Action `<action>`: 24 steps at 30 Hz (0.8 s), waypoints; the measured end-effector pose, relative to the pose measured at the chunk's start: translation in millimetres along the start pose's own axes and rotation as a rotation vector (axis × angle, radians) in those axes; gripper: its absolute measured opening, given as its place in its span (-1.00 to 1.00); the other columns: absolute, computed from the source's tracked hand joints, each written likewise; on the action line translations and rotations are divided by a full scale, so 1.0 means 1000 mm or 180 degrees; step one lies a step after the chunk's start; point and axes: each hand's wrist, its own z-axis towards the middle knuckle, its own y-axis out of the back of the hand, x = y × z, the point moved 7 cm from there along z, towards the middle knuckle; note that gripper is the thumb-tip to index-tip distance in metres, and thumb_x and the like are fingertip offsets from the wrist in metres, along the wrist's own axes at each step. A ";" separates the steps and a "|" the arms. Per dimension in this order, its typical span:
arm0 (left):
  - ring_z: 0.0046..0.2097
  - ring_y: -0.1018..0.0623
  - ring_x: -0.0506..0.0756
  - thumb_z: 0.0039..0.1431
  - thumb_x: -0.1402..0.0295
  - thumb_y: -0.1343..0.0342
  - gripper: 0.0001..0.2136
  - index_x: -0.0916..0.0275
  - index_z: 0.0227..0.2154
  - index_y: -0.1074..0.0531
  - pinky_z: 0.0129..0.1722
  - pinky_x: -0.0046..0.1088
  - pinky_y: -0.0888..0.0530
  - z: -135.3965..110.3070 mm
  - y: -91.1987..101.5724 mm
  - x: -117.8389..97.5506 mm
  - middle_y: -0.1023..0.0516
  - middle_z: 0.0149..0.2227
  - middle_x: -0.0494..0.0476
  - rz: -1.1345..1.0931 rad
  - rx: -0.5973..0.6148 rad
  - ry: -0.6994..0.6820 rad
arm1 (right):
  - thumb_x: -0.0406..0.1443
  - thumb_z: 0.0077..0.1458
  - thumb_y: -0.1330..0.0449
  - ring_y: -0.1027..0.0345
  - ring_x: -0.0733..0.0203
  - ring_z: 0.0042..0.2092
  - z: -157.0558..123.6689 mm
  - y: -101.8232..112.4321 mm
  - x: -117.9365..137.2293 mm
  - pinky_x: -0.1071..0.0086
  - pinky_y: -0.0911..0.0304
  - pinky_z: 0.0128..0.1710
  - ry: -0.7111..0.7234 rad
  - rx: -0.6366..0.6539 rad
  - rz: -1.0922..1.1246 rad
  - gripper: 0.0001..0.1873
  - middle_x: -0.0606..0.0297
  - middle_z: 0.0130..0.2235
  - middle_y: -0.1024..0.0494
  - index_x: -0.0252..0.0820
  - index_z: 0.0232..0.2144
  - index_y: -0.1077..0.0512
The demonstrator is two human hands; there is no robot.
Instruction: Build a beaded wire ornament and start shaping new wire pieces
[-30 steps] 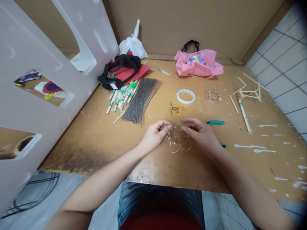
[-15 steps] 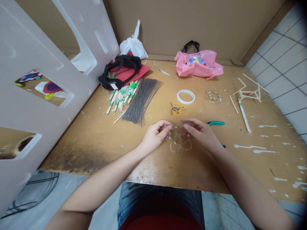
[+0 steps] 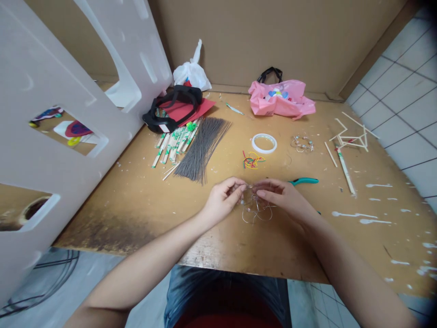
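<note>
Thin silver wire bent into a flower-like shape with small beads [image 3: 257,213] hangs between my hands, just over the table's near part. My left hand [image 3: 226,196] pinches its upper left edge between thumb and fingertips. Across from it, my right hand [image 3: 278,193] has its thumb and fingers closed at the wire's upper right, close to the left fingertips. The exact point of the right grip is partly hidden by the fingers. Teal-handled pliers [image 3: 305,181] lie beyond the right hand, partly covered by it.
Beyond the hands lie colored ties [image 3: 252,160], a tape roll [image 3: 264,143] and another beaded wire piece [image 3: 302,143]. Grey wires [image 3: 201,150] and wrapped chopsticks [image 3: 174,142] are left, near a black headset [image 3: 172,109]. A stick frame [image 3: 353,139] stands right; a pink bag [image 3: 282,99] behind.
My right hand has moved left, bringing its fingertips closer to my left hand at the top of the wire flower. The view has tilted slightly upward.
</note>
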 end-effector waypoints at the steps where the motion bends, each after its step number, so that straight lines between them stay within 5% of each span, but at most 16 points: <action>1: -0.56 -0.35 -0.08 0.12 0.20 -0.05 -0.77 0.29 -0.38 -0.41 -0.53 -0.58 -0.30 0.000 0.000 0.000 -0.36 -0.58 -0.03 -0.0010 0.0001 0.0007 | -0.14 -0.12 -0.27 -0.44 0.19 -0.27 0.001 -0.001 0.001 0.32 -0.35 -0.32 0.0109 0.0025 -0.0045 -0.64 0.21 -0.24 -0.57 -0.19 -0.25 -0.45; 11: -0.56 -0.34 -0.09 0.06 0.18 -0.11 -0.75 0.31 -0.37 -0.44 -0.53 -0.57 -0.30 0.000 -0.001 0.001 -0.38 -0.58 -0.02 -0.0272 -0.0017 0.0175 | -0.29 -0.04 -0.16 -0.47 0.15 -0.24 -0.007 0.000 0.010 0.26 -0.35 -0.20 0.0610 -0.0705 -0.0988 -0.81 0.22 -0.28 -0.59 -0.18 -0.31 -0.47; 17: -0.59 -0.29 -0.12 -0.09 0.21 -0.24 -0.75 0.32 -0.46 -0.43 -0.61 -0.62 -0.19 0.006 0.001 0.014 -0.37 -0.59 -0.03 -0.1139 0.0070 0.0857 | -0.28 -0.04 -0.17 -0.45 0.22 -0.32 -0.004 -0.006 0.010 0.31 -0.35 -0.27 0.0698 -0.0357 -0.0625 -0.75 0.28 -0.32 -0.57 -0.16 -0.23 -0.44; 24: -0.49 -0.35 -0.09 -0.09 0.33 -0.22 -0.86 0.31 -0.50 -0.47 -0.52 -0.57 -0.20 0.010 0.006 0.014 -0.46 -0.54 0.02 -0.1433 0.0110 0.0874 | -0.23 -0.07 -0.19 -0.37 0.29 -0.49 -0.003 -0.008 0.007 0.34 -0.30 -0.42 0.0536 -0.0248 0.0008 -0.78 0.36 -0.49 -0.51 -0.18 -0.31 -0.44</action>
